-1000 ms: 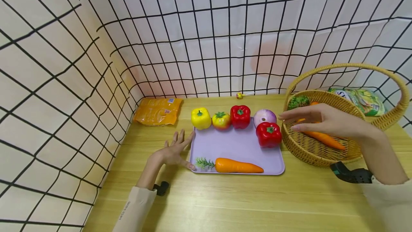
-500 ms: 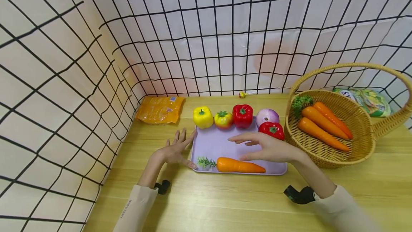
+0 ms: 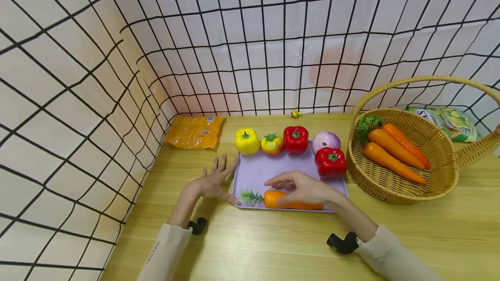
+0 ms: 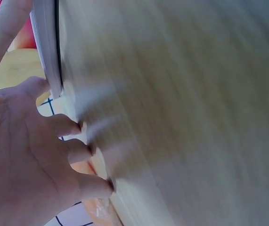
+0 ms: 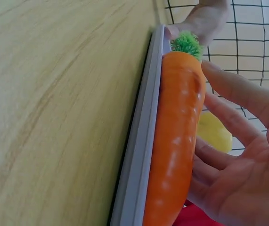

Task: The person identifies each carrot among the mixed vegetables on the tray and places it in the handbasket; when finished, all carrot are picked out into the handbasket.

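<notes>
An orange carrot (image 3: 271, 199) with a green leafy top lies along the near edge of the lilac tray (image 3: 250, 172). My right hand (image 3: 308, 189) is over the carrot, thumb overlapping it and fingers reaching past its far side. In the right wrist view the thumb (image 5: 238, 87) is close to the carrot's leafy end, with the other fingers beside it. Spread wide, my left hand (image 3: 211, 185) rests at the tray's left edge. Its thumb and index finger touch the rim, and its other fingertips meet the table in the left wrist view.
Along the tray's far side sit a yellow pepper (image 3: 247, 142), a tomato (image 3: 272, 144), a red pepper (image 3: 295, 140) and an onion (image 3: 326, 142). Another red pepper (image 3: 330, 163) is at its right. A wicker basket (image 3: 445, 185) holds carrots. Two packets (image 3: 195, 132) and a lollipop (image 3: 295, 114) lie behind.
My right hand has come left from above the basket and down to the carrot on the tray. My left hand has stayed at the tray's edge.
</notes>
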The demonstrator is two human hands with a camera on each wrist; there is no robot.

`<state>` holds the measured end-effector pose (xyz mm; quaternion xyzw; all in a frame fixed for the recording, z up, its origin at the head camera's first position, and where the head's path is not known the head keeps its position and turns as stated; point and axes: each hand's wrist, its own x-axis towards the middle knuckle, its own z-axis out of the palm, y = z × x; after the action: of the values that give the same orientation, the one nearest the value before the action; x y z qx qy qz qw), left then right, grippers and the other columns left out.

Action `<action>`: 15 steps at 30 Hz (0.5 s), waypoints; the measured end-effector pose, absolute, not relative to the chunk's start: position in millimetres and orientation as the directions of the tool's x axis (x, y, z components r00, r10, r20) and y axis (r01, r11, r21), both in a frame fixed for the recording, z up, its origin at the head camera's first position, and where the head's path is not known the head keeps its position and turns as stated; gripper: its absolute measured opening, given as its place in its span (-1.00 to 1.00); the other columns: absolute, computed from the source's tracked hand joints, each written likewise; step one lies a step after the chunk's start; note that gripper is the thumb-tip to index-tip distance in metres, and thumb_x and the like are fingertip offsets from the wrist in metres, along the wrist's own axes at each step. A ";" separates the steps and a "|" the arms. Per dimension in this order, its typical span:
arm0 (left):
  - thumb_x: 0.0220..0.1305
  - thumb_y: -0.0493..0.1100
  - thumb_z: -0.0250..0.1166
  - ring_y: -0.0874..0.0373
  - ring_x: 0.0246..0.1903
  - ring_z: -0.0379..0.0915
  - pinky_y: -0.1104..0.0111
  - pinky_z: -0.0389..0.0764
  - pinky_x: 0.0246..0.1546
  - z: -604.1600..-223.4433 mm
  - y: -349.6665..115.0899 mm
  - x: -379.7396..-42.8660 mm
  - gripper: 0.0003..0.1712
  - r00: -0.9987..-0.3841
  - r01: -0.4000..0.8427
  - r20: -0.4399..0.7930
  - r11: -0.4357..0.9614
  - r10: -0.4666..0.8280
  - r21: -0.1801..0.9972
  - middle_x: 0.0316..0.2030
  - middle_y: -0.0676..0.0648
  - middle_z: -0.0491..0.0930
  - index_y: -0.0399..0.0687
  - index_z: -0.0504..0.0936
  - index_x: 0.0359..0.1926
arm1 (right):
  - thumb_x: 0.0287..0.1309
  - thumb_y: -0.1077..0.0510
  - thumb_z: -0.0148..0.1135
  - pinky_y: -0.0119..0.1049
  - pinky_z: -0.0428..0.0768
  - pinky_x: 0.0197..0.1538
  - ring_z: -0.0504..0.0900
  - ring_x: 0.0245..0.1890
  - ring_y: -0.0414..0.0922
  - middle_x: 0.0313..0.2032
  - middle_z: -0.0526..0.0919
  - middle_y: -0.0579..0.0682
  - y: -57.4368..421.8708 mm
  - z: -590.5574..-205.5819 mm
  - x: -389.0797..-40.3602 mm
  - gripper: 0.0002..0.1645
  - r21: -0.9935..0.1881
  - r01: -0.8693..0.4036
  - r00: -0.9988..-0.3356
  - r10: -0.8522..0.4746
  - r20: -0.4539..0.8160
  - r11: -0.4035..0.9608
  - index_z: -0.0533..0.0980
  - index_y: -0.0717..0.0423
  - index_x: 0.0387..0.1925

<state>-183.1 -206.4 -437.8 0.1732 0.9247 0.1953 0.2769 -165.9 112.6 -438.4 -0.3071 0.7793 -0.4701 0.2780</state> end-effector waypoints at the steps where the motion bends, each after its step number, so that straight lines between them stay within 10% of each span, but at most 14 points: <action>1: 0.08 0.26 0.55 -0.35 0.59 -0.78 -0.45 -0.49 0.47 -437.6 -206.3 -183.2 0.49 -0.786 0.210 -0.447 0.865 0.427 0.456 0.60 -0.32 -0.67 0.24 -0.37 0.68 | 0.26 0.12 0.44 0.22 0.48 0.41 0.59 0.29 0.17 0.29 0.64 0.14 112.3 -439.1 -165.8 -0.39 -0.905 -0.216 -0.655 -0.742 -0.145 0.367 0.55 0.17 0.31; 9: 0.07 0.25 0.56 -0.32 0.58 -0.80 -0.44 -0.50 0.48 -437.1 -206.0 -183.0 0.49 -0.784 0.208 -0.450 0.864 0.427 0.459 0.60 -0.29 -0.70 0.25 -0.37 0.67 | 0.23 0.17 0.47 -0.15 0.67 0.25 0.65 0.20 0.05 0.17 0.74 0.05 109.7 -442.4 -164.1 -0.51 -0.904 -0.197 -0.669 -0.726 -0.159 0.379 0.65 0.14 0.19; 15: 0.08 0.25 0.55 -0.32 0.59 -0.80 -0.43 -0.51 0.48 -435.7 -205.4 -183.2 0.48 -0.785 0.206 -0.451 0.866 0.424 0.456 0.60 -0.28 -0.70 0.26 -0.37 0.67 | 0.21 0.19 0.48 -0.08 0.67 0.26 0.67 0.18 0.06 0.16 0.75 0.07 109.4 -442.6 -163.0 -0.52 -0.906 -0.186 -0.682 -0.714 -0.159 0.379 0.67 0.14 0.17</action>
<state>-183.2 -205.4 -435.7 0.1703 0.9245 0.1948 0.2798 -163.0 109.4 -442.6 -0.2872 0.7830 -0.4773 0.2768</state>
